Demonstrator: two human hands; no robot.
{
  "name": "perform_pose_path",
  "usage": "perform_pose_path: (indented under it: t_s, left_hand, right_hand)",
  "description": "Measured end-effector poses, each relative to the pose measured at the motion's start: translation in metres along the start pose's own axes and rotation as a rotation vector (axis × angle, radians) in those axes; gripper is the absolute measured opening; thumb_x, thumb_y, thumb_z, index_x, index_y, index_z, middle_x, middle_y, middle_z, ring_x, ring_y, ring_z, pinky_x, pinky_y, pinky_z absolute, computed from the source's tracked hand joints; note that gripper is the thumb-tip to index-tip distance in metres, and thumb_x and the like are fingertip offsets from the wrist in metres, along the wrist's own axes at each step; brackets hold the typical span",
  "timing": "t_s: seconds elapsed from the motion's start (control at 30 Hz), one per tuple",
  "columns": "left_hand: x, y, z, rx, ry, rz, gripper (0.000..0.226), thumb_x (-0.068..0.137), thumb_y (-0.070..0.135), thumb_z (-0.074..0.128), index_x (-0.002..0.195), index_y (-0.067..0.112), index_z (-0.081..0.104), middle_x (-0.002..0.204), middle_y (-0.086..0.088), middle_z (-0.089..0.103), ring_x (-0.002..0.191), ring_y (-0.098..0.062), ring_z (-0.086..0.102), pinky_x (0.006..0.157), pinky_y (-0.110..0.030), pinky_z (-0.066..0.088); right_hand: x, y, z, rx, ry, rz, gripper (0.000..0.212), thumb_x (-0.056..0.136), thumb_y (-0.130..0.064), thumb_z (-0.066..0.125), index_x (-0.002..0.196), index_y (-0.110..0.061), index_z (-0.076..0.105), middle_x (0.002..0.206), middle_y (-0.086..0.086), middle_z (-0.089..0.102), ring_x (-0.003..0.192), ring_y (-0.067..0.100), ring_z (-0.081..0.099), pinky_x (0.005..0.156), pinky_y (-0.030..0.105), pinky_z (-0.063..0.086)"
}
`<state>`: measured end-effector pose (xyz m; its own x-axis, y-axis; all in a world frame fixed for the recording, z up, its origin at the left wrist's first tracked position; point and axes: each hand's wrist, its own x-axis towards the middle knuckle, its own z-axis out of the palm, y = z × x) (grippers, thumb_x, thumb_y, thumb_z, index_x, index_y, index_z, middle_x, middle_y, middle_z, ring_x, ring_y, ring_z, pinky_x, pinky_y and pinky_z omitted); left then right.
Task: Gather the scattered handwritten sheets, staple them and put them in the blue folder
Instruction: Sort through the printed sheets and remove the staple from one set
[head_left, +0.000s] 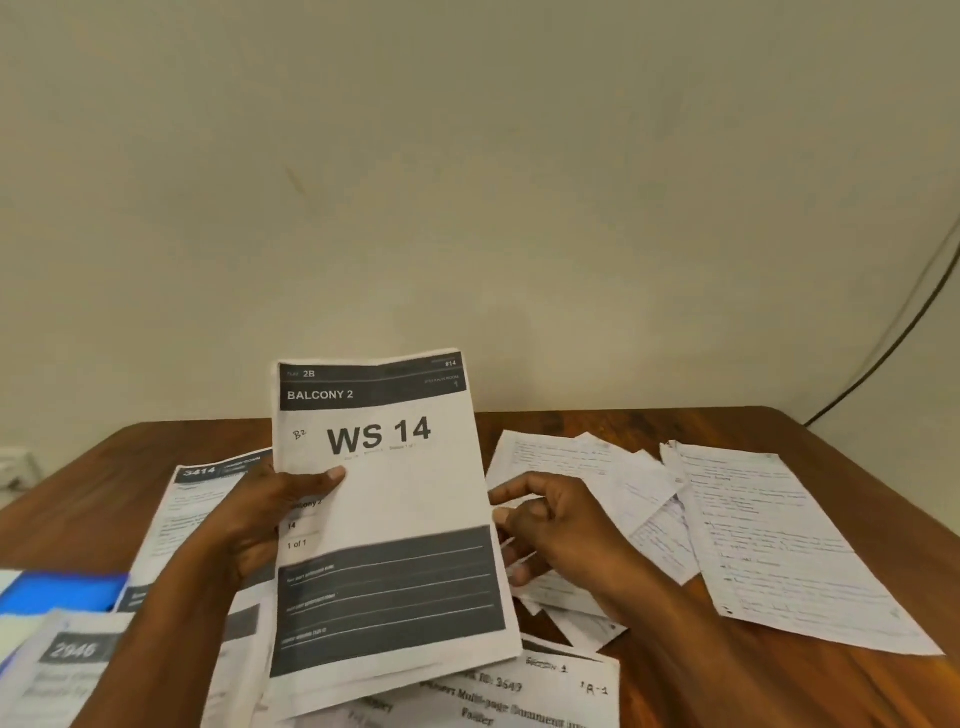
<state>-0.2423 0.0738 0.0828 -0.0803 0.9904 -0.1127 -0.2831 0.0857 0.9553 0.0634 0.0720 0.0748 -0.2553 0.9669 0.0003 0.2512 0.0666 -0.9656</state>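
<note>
My left hand (260, 514) grips a printed sheet marked "WS 14" (400, 519) by its left edge, thumb on the front, and holds it upright over the table. To its right, my right hand (550, 525) hovers with loosely curled fingers close to the sheet's right edge and holds nothing. Handwritten sheets (769, 540) lie scattered on the right of the wooden table (841, 691), a few overlapping (623, 488) behind my right hand. A corner of the blue folder (57, 592) shows at the lower left, partly under printed pages.
Printed forms lie on the left and front: one marked 3414 (202, 499), one marked 2946 (67, 654), and one with an ID line (545, 696) at the bottom. A dark cable (893, 332) runs down the wall at the right.
</note>
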Motion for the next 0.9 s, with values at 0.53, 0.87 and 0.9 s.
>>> perform_pose_path:
  t_s: [0.53, 0.87, 0.9]
  left_hand:
    - [0.012, -0.022, -0.093, 0.044, 0.314, -0.249, 0.033, 0.090, -0.006, 0.072, 0.121, 0.005, 0.068, 0.110, -0.026, 0.077, 0.088, -0.046, 0.075, 0.064, -0.052, 0.065]
    - [0.018, -0.031, -0.099, 0.063, 0.375, -0.270, 0.040, 0.086, -0.004, 0.078, 0.123, 0.009, 0.067, 0.115, -0.024, 0.077, 0.108, -0.049, 0.072, 0.100, -0.068, 0.053]
    - [0.018, -0.031, -0.099, 0.069, 0.390, -0.259, 0.039, 0.086, -0.005, 0.078, 0.121, 0.009, 0.067, 0.114, -0.024, 0.077, 0.106, -0.049, 0.072, 0.097, -0.066, 0.055]
  right_hand:
    - [-0.005, 0.046, 0.054, -0.824, -0.201, -0.311, 0.051, 0.103, -0.062, 0.046, 0.152, -0.055, 0.033, 0.144, -0.047, 0.022, 0.122, -0.031, 0.024, 0.098, -0.003, 0.014]
    - [0.010, 0.044, 0.074, -1.027, -0.291, -0.305, 0.066, 0.108, -0.062, 0.022, 0.164, -0.038, -0.002, 0.170, -0.022, 0.013, 0.154, 0.000, 0.015, 0.126, 0.040, 0.010]
    - [0.014, 0.041, 0.075, -1.038, -0.273, -0.307, 0.069, 0.107, -0.064, 0.023, 0.165, -0.036, -0.002, 0.168, -0.018, 0.023, 0.152, 0.005, 0.022, 0.126, 0.043, 0.014]
